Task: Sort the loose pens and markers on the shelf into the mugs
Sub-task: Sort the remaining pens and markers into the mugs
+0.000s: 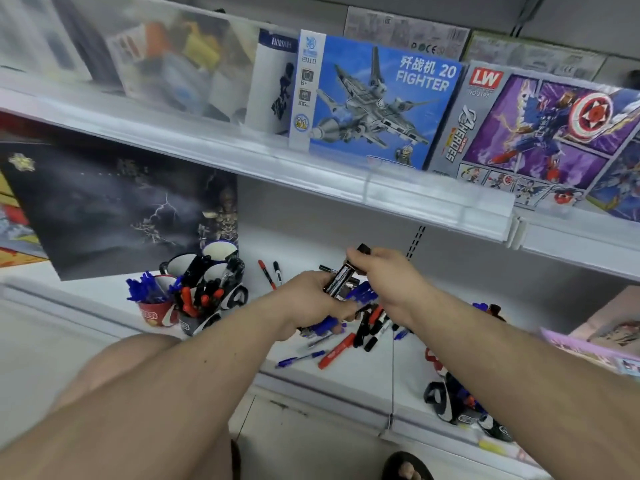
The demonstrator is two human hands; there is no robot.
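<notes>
A pile of loose pens and markers, blue, red and black, lies on the white shelf below my hands. My left hand grips a bundle of black markers and some blue pens. My right hand pinches the top of a black marker in that bundle. To the left stands a cluster of mugs: a red mug of blue pens, a mug of red markers, and dark mugs behind. A red marker and a black marker lie apart at the back.
More mugs holding pens stand at the lower right, partly hidden by my right arm. A dark poster box leans behind the left mugs. The upper shelf edge, loaded with toy boxes, overhangs my hands. A pink box sits right.
</notes>
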